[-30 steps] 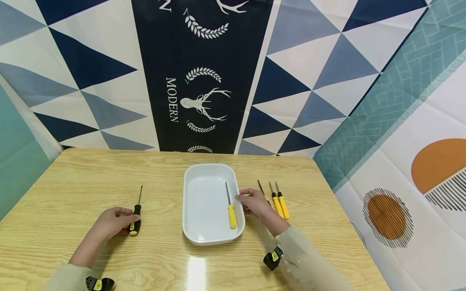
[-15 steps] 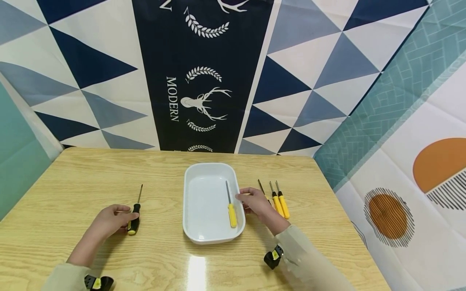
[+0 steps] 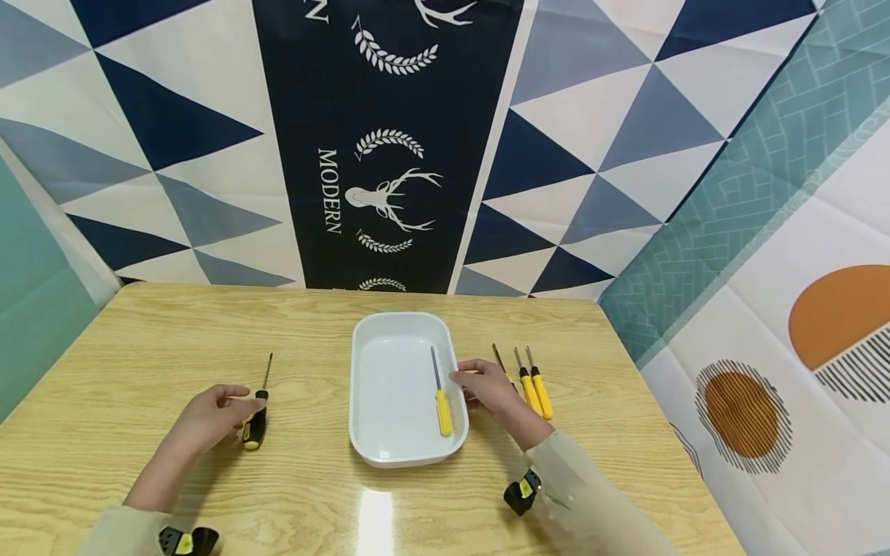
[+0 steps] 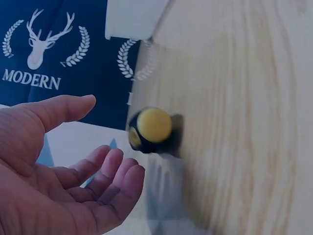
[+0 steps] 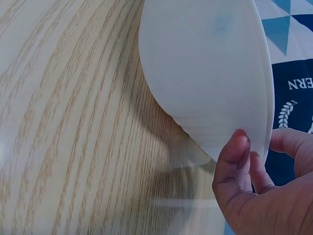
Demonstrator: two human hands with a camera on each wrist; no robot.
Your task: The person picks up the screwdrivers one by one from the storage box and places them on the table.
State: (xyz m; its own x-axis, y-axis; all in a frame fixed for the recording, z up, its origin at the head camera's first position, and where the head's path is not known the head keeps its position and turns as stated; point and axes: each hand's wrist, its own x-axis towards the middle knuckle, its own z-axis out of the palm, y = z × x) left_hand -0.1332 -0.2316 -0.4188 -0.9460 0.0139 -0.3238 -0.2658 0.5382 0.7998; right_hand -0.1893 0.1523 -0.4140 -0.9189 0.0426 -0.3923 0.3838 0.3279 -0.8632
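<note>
On the left of the table lies a screwdriver [image 3: 255,426] with a black handle and yellow butt end, its shaft pointing away from me. My left hand [image 3: 212,417] is beside its handle, fingertips overlapping it in the head view. The left wrist view shows thumb and fingers spread, with a gap between the hand [image 4: 73,181] and the screwdriver [image 4: 153,126]. My right hand [image 3: 490,386] pinches the right rim of a white tray [image 3: 378,386], thumb inside and fingers outside. A yellow-handled screwdriver [image 3: 443,411] lies in the tray along its right side.
Right of the tray, two yellow-and-black-handled screwdrivers [image 3: 535,390] lie side by side. Another screwdriver [image 3: 499,357] beside them is partly hidden by my right hand. A patterned cloth wall [image 3: 382,193] stands behind the wooden table [image 3: 306,494].
My left hand has loosened from the black-handled screwdriver, whose butt end shifted slightly left. My right hand and the tray have stayed in place.
</note>
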